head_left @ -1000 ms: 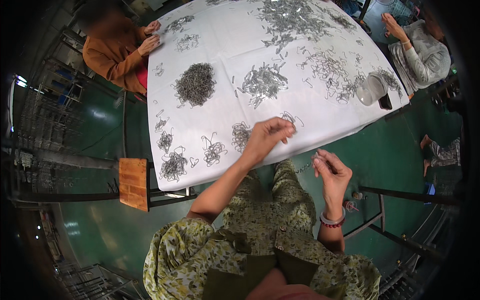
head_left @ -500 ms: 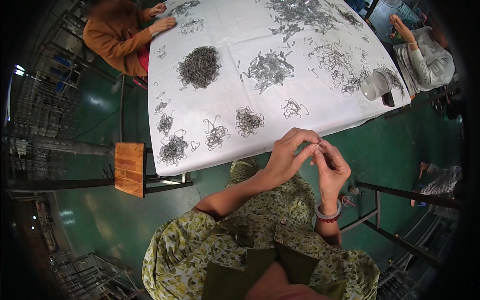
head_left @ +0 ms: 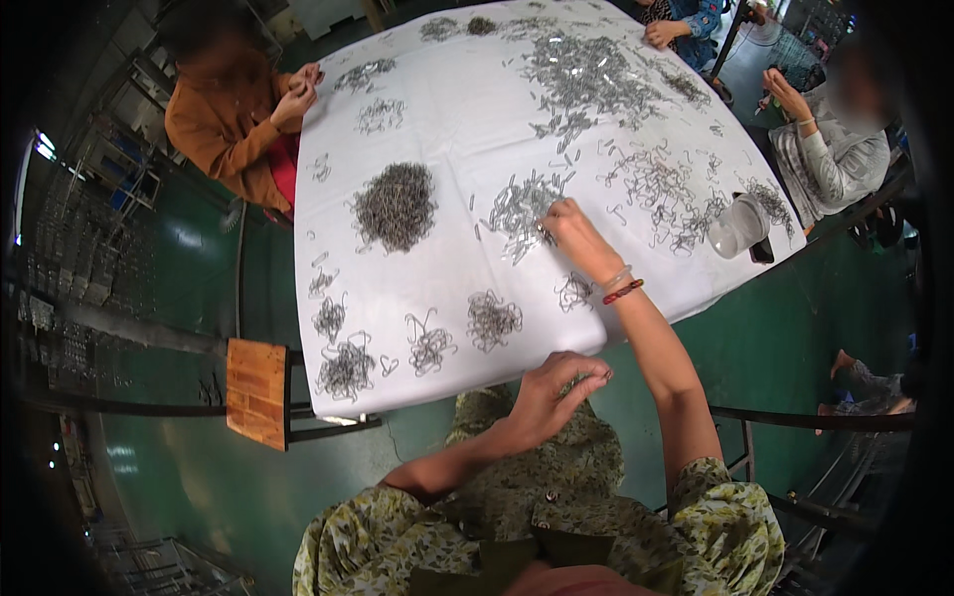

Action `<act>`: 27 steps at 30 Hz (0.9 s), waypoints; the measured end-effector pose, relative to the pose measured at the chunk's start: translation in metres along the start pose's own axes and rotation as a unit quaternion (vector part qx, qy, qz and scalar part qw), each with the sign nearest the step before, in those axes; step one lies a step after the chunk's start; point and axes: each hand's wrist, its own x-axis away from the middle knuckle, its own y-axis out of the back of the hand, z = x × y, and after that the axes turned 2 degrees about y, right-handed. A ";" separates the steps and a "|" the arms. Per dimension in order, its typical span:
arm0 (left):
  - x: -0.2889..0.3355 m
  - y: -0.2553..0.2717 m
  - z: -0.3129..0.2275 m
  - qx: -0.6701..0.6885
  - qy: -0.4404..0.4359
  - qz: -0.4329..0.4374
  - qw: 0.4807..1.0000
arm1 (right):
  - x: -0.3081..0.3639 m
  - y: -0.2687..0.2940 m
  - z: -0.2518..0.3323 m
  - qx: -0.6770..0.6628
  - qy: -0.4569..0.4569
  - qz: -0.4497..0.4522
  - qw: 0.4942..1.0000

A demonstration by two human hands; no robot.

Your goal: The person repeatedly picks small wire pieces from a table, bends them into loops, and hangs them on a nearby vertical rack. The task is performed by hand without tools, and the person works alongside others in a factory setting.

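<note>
My right hand (head_left: 579, 238) reaches over the table to the near right edge of a heap of small, clear, elongated pieces (head_left: 517, 211). Its fingers are pinched together, and what is between them is too small to make out. Close to my body, just off the table's near edge, my left hand (head_left: 556, 399) is closed with thumb and forefinger meeting. A tiny dark bit shows at those fingertips, its kind unclear. Under my right wrist lies a small bunch of bent wire hooks (head_left: 573, 292). Other bunches of wire hooks (head_left: 494, 320) lie along the near side.
A white-covered table (head_left: 467, 263) fills the middle. On it are a dense dark heap (head_left: 396, 207), a large clear-piece pile (head_left: 586, 79), scattered hooks (head_left: 656, 189) and a clear plastic tub (head_left: 737, 228). Co-workers sit around it. A wooden stool (head_left: 256, 392) stands left.
My hands were together at the near edge; now they are apart. The right has stretched forward to the clear pieces, while the left stays near my body. The view has tilted up.
</note>
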 end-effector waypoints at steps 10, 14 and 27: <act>0.003 0.003 0.005 0.019 -0.009 0.003 1.000 | 0.025 0.018 -0.001 -0.089 -0.113 -0.047 0.988; 0.003 -0.001 0.005 0.014 -0.008 -0.012 1.000 | 0.055 0.066 0.049 -0.369 -0.319 -0.180 0.854; -0.008 -0.010 -0.014 0.026 -0.010 -0.023 0.999 | 0.145 0.157 0.165 -0.479 -0.259 -0.233 0.805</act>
